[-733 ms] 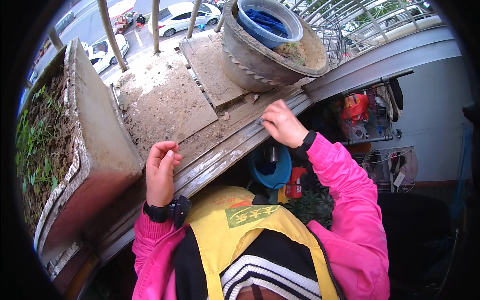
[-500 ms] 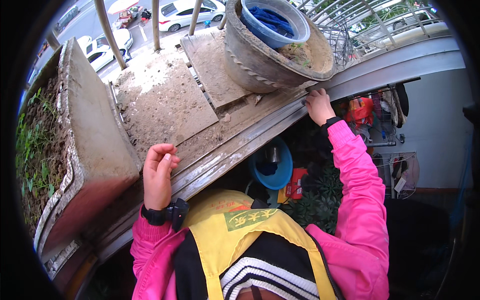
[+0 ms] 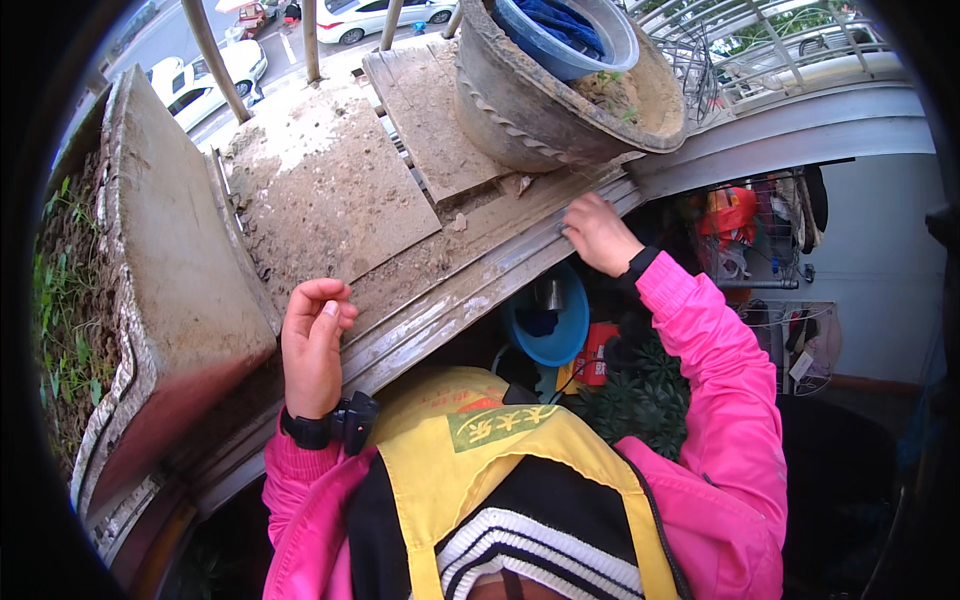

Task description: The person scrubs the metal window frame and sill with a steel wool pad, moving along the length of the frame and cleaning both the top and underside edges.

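Observation:
My right hand (image 3: 600,235) is down on the dirty metal window track (image 3: 480,298), its fingers bent together at the rail. Something small and greyish shows at its fingertips, too small to name. Over the dusty ledge board (image 3: 325,190), at its near edge, hovers my left hand (image 3: 315,345), fingers loosely curled, thumb apart, with nothing visible in it. Loose soil and grit lie along the strip between the board and the track. Beyond my right hand stands a big grey-brown plant pot (image 3: 520,125), with a pale blue basin (image 3: 622,50) holding dark blue cloth set in it.
A tall planter (image 3: 190,230) with soil and weeds stands at the left. Railing bars (image 3: 212,60) edge the ledge, above a street with parked cars. Below the track are a blue basin (image 3: 568,335), a red package (image 3: 596,355) and leafy plants (image 3: 635,400). A wire rack hangs right.
My right hand has slid left and toward me along the track, away from the spot below the pot. My left hand has hardly moved. The view has shifted slightly.

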### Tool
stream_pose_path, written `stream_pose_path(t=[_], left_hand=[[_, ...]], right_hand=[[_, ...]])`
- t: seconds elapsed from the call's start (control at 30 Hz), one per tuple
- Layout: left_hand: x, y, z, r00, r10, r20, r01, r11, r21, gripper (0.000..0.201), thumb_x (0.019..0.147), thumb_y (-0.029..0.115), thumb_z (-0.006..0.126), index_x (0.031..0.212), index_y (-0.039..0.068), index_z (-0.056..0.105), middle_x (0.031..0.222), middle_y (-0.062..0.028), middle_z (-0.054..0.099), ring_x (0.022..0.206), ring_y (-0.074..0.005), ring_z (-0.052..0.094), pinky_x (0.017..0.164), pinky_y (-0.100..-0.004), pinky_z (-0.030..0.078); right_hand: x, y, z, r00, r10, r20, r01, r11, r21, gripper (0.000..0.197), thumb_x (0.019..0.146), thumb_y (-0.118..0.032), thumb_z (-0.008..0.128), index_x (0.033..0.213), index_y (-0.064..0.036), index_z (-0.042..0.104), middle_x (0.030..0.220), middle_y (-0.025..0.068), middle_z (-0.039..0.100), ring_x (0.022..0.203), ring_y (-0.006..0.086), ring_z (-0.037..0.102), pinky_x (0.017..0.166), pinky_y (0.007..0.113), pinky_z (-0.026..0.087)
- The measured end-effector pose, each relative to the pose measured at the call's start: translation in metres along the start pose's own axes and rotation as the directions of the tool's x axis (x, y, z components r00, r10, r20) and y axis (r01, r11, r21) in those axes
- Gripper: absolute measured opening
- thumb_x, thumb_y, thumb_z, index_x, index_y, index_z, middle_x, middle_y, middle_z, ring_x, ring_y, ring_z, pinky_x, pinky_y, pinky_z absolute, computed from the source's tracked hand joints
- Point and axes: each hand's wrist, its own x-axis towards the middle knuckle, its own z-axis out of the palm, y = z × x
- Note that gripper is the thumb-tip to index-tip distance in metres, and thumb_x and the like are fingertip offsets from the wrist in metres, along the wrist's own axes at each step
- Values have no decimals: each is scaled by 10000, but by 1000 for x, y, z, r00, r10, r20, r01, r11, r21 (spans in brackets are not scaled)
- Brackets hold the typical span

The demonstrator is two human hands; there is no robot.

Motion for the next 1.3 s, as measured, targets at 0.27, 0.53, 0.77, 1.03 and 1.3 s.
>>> stream_pose_path(t=[0.27,0.53,0.77,1.03,1.3], left_hand=[[-1,3,0,1000,-1,3,1,999,-39,181,931,45,466,1099,10,523,1044,-73,564,865,-114,526,811,-250,437],[0,2,1,1000,-13,-7,13,1000,-27,182,934,46,462,1102,7,521,1038,-77,566,866,-115,525,814,-253,439],[-1,1,1,1000,-13,-19,13,1000,-9,192,929,54,472,1109,8,519,1040,-78,569,867,-111,525,805,-247,434],[-3,5,3,999,-22,-33,23,999,25,197,915,49,477,1101,8,525,1038,-66,569,864,-107,526,805,-245,430],[-6,11,4,1000,14,14,-14,1000,-8,186,913,49,482,1089,17,534,1029,-57,570,874,-103,534,808,-246,434]], right_hand=[[3,-17,-26,978,-33,-205,56,993,108,72,742,-59,650,790,-12,626,851,116,585,900,330,521,817,409,439],[-33,88,-30,947,301,-112,-319,838,-443,85,748,-124,622,790,-74,676,893,56,589,953,283,511,773,400,445],[-27,111,1,949,312,-30,-262,736,-625,123,748,-119,548,735,-95,668,888,38,593,968,253,500,763,382,415],[-19,53,-12,983,147,112,-116,962,-246,120,749,-159,619,717,-44,635,827,99,598,910,314,536,752,444,457],[4,-59,-11,994,6,111,-21,992,126,107,748,-100,623,697,-11,595,804,128,559,876,335,513,795,427,435]])
